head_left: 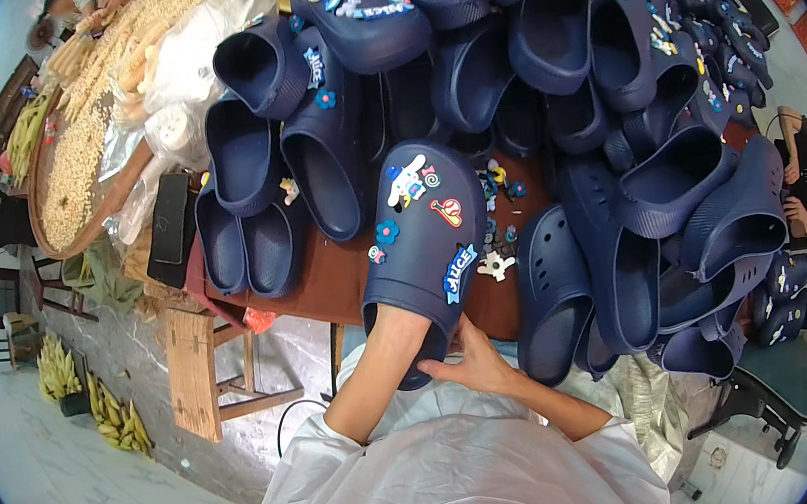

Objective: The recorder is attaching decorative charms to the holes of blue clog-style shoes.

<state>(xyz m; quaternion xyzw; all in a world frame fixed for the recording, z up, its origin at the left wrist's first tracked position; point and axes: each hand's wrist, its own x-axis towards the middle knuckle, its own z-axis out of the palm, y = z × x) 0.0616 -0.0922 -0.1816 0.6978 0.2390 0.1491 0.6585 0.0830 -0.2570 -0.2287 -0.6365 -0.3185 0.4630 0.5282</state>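
Note:
A navy foam clog (403,267) is held over the near table edge, toe pointing away from me. Its top carries several charms: a white-and-blue character, a red one, a blue flower, a lollipop shape and a blue lettered tag. My left hand (401,327) reaches into the clog through its opening, visible only at the wrist; the fingers are hidden inside. At the heel, my right hand (477,359) grips the clog's right rim, thumb in front and fingers partly out of sight. Loose charms (497,265) lie on the brown table just right of the clog.
Many navy clogs are piled along the back and right, including a plain holed clog (552,299) near my right hand. A black phone (169,230) and a corn-filled round basket (63,183) are left. A wooden stool (193,363) stands below; another person (804,193) sits far right.

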